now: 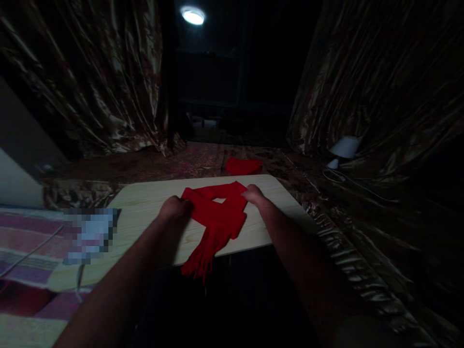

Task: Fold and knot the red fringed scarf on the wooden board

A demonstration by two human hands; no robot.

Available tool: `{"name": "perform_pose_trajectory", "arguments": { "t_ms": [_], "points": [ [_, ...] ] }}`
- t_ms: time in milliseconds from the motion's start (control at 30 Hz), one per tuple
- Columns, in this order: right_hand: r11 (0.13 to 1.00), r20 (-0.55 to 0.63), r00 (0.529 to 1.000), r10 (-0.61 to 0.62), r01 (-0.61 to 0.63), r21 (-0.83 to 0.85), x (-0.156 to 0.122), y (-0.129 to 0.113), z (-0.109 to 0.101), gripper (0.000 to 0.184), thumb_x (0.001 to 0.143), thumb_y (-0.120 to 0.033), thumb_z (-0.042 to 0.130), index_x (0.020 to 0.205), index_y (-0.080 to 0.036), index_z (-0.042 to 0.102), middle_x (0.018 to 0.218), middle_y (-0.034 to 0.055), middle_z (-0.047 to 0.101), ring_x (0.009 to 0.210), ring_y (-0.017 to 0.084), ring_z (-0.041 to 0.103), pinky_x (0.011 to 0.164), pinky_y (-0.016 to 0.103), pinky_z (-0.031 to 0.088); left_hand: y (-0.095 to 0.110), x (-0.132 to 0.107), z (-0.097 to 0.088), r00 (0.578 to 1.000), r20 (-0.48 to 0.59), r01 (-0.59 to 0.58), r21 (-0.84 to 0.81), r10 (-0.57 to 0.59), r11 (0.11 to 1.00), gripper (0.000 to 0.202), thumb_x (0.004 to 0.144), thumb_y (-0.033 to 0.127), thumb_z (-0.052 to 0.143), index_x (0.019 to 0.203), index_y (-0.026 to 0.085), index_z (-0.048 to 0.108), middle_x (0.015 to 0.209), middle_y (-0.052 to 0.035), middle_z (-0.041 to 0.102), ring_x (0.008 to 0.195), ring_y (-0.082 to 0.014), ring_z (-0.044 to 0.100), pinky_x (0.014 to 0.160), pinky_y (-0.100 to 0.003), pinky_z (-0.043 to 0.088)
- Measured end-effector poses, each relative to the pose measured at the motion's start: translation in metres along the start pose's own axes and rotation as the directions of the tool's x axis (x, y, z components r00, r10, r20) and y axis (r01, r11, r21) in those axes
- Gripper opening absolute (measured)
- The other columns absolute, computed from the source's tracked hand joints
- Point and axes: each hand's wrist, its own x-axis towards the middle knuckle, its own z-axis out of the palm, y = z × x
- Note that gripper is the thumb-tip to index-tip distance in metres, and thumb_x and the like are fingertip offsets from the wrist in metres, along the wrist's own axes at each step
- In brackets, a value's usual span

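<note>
A red scarf (217, 211) lies in folded bands on the pale wooden table (145, 193), with a small gap showing between the bands. Its fringed end hangs over the table's front edge. My left hand (175, 208) is closed on the scarf's left fold. At the upper right corner, my right hand (253, 194) pinches the scarf's edge. The fingertips of both hands are partly hidden in the dim light.
Behind the table, a folded red cloth (243, 166) rests on the patterned ledge. A small white lamp (344, 147) with a cord stands to the right. A blurred-out pale object (90, 236) is at the left, by a striped bedcover (25, 237). Long curtains (119, 77) hang behind.
</note>
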Motion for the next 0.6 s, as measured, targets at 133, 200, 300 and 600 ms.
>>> {"name": "perform_pose_trajectory", "arguments": {
  "t_ms": [133, 200, 300, 600],
  "points": [
    [0.93, 0.068, 0.989, 0.132, -0.148, 0.338, -0.008, -0.011, -0.001, 0.022, 0.073, -0.021, 0.067, 0.095, -0.017, 0.065, 0.086, 0.0081, 0.073, 0.074, 0.02, 0.07, 0.059, 0.025, 0.053, 0.003, 0.016, -0.001, 0.999, -0.043, 0.01, -0.311, -0.024, 0.95, 0.03, 0.078, 0.04, 0.066, 0.091, 0.014, 0.066, 0.081, -0.013, 0.073, 0.07, -0.0235, 0.068, 0.057, -0.029, 0.047],
    [0.848, 0.086, 0.983, 0.165, -0.186, 0.496, -0.014, -0.013, -0.001, 0.022, 0.073, -0.018, 0.061, 0.095, -0.017, 0.063, 0.085, 0.0057, 0.072, 0.067, 0.016, 0.067, 0.056, 0.024, 0.053, 0.003, 0.022, -0.002, 0.999, -0.04, 0.015, -0.448, -0.037, 0.894, 0.029, 0.077, 0.035, 0.066, 0.097, 0.013, 0.063, 0.082, -0.0109, 0.073, 0.068, -0.0196, 0.067, 0.057, -0.027, 0.049],
    [0.817, 0.046, 0.969, 0.241, -0.228, 0.529, -0.019, -0.01, 0.0, 0.021, 0.072, -0.019, 0.06, 0.093, -0.018, 0.062, 0.08, 0.0045, 0.07, 0.061, 0.015, 0.064, 0.051, 0.023, 0.051, 0.002, 0.028, -0.001, 0.996, -0.045, 0.042, -0.482, -0.072, 0.875, 0.029, 0.076, 0.034, 0.068, 0.096, 0.014, 0.062, 0.08, -0.01, 0.072, 0.065, -0.0184, 0.066, 0.058, -0.027, 0.05],
    [0.981, -0.27, 0.96, 0.078, -0.122, -0.15, -0.018, -0.007, -0.009, 0.05, 0.078, -0.037, 0.071, 0.12, -0.01, 0.063, 0.117, 0.0246, 0.068, 0.108, 0.034, 0.067, 0.089, 0.042, 0.054, 0.005, 0.036, -0.008, 0.993, -0.038, 0.103, -0.108, -0.108, 0.989, 0.048, 0.076, 0.055, 0.066, 0.093, 0.01, 0.069, 0.089, -0.0183, 0.074, 0.081, -0.0283, 0.069, 0.065, -0.032, 0.049]
  ]
}}
